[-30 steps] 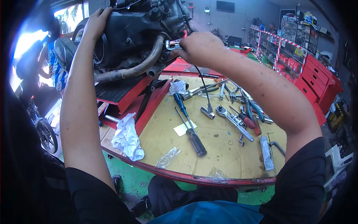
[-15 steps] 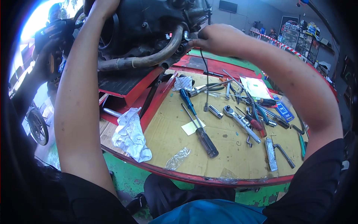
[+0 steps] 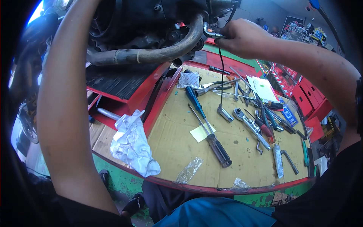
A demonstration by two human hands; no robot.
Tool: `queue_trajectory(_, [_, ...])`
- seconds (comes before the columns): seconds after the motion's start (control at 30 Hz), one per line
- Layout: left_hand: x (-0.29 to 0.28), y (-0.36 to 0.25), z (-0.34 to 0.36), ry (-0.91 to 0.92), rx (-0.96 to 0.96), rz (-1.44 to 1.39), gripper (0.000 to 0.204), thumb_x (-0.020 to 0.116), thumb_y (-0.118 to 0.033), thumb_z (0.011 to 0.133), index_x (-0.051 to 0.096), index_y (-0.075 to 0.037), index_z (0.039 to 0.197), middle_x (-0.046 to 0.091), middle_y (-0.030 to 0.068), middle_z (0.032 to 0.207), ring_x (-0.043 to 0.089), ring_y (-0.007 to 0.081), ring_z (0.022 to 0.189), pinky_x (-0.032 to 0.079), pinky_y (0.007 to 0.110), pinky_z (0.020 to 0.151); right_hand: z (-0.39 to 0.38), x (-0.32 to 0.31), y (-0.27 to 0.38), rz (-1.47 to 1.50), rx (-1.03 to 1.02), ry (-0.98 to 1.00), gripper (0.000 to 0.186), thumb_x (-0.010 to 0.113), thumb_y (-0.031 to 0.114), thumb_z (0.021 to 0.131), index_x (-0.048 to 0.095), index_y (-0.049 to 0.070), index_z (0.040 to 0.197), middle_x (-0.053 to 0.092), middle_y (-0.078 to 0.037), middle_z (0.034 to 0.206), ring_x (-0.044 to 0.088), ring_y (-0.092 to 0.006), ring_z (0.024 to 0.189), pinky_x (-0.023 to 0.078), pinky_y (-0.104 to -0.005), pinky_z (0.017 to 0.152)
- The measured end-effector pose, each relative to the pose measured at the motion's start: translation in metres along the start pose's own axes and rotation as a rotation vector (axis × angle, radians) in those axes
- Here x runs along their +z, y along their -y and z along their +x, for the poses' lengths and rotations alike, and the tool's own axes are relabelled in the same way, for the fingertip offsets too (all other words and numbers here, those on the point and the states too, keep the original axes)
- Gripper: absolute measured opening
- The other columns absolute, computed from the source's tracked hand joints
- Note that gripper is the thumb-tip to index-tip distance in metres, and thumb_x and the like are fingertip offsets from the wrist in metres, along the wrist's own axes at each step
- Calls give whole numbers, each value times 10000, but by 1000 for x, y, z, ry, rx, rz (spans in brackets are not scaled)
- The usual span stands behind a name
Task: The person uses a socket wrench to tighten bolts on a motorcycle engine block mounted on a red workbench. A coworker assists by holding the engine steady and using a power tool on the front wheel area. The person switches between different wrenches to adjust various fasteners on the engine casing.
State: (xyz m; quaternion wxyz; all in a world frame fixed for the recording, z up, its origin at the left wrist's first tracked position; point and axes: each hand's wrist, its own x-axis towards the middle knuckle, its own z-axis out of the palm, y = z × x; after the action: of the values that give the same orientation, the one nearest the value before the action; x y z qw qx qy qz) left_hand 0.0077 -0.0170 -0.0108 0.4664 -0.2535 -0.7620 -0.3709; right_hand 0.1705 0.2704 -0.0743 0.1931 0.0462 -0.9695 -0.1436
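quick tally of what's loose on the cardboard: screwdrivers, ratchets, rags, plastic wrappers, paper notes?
Screwdrivers: 2, blue-handled screwdriver and black-handled screwdriver
Ratchets: 1, ratchet wrench
Rags: 1, white rag
Plastic wrappers: 2, clear wrapper and small wrapper
Paper notes: 1, yellow note
Total: 7; the tool pile at right is too tangled to count.

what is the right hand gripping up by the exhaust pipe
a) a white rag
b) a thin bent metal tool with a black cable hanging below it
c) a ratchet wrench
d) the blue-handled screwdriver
b: the right hand is closed on a thin bent metal tool beside the exhaust pipe, with a black cable hanging below it, while the white rag, blue-handled screwdriver and ratchet wrench lie on the cardboard.
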Motion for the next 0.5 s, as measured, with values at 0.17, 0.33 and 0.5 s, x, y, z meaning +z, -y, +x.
queue_trajectory(0.17, [-3,14,0,33,112,-6,611,511,-493,968,677,42,1211,695,253,1190,652,352,1148,458,405,1014,5,13,2,91,90,78,357,614,351,912,759,30,968,693,-223,798,699,-389,805,536,-508,795])
queue_trajectory(0.33, [-1,-2,-15,40,82,-67,603,512,-483,969,679,39,1221,700,252,1190,660,325,1123,460,391,997,7,17,-4,147,93,52,355,632,345,907,749,13,953,685,-217,764,693,-386,771,532,-506,775])
queue_trajectory(0.5, [-2,19,17,87,404,251,469,466,-396,996,683,-27,1187,682,211,1206,638,329,1147,465,406,978,6,28,-7,292,122,0,347,654,341,908,748,10,950,676,-206,726,685,-379,722,532,-482,745])
